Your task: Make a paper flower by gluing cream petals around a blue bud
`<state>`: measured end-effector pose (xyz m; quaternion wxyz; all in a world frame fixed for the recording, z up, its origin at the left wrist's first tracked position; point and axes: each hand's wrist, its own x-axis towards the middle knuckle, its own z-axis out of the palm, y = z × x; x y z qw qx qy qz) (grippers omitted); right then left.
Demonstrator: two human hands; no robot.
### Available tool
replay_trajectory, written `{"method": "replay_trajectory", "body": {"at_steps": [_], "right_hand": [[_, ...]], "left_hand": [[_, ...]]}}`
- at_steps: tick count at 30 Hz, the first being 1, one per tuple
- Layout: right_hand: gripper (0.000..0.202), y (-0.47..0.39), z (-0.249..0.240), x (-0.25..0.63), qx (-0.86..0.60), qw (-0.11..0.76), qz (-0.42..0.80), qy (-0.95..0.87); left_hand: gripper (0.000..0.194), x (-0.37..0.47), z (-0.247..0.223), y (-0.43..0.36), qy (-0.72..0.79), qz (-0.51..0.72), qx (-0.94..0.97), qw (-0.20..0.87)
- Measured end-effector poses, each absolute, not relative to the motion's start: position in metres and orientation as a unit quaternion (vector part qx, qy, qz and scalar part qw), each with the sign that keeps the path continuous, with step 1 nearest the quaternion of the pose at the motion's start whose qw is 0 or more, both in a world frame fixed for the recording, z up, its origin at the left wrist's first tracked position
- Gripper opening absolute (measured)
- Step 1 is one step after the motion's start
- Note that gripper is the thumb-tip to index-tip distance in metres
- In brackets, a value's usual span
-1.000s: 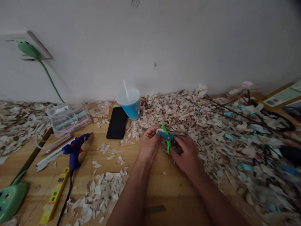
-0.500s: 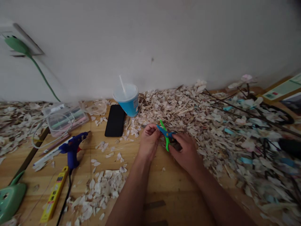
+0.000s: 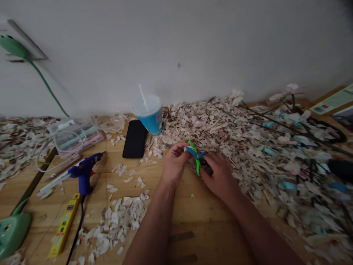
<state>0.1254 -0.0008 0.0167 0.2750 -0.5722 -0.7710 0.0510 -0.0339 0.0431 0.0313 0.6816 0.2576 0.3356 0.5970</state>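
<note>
My right hand (image 3: 216, 167) grips a pair of scissors (image 3: 196, 155) with green and blue plastic parts, its fingers in the handles. The blades are spread apart and point toward my left hand (image 3: 175, 160). That hand is closed in a pinch, fingertips right at the blade tips. A small pale piece, like a dried petal (image 3: 188, 148), shows between the fingertips and the blades; most of it is hidden. Both hands hover low over the wooden table (image 3: 204, 221), just in front of a large heap of dry pale petals (image 3: 193, 121).
A blue cup (image 3: 150, 117) with a straw and a black phone (image 3: 134, 139) stand behind my left hand. Further left lie a blue glue gun (image 3: 84, 171), a yellow box (image 3: 64, 226) and a clear case (image 3: 78, 138). Flowering branches (image 3: 292, 127) spread at right. Loose petals (image 3: 121, 221) lie nearer.
The view has shifted slightly. Both hands stay in nearly the same place, with the scissors still spread at the left fingertips.
</note>
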Motion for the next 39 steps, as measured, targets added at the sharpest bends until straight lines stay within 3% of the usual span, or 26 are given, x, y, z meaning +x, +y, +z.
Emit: {"method": "replay_trajectory", "body": {"at_steps": [29,39], "right_hand": [[0.014,0.0009,0.0187,0.1324,-0.559,0.259,0.051,-0.786],[0.019,0.0019,0.0193,0.1334,-0.562,0.276,0.056,-0.777]], "left_hand": [[0.035,-0.0367,0.0305,0.0446,0.333,0.589,0.253,0.692],[0.031,-0.036,0.0341,0.0434,0.334,0.578,0.258,0.699]]}}
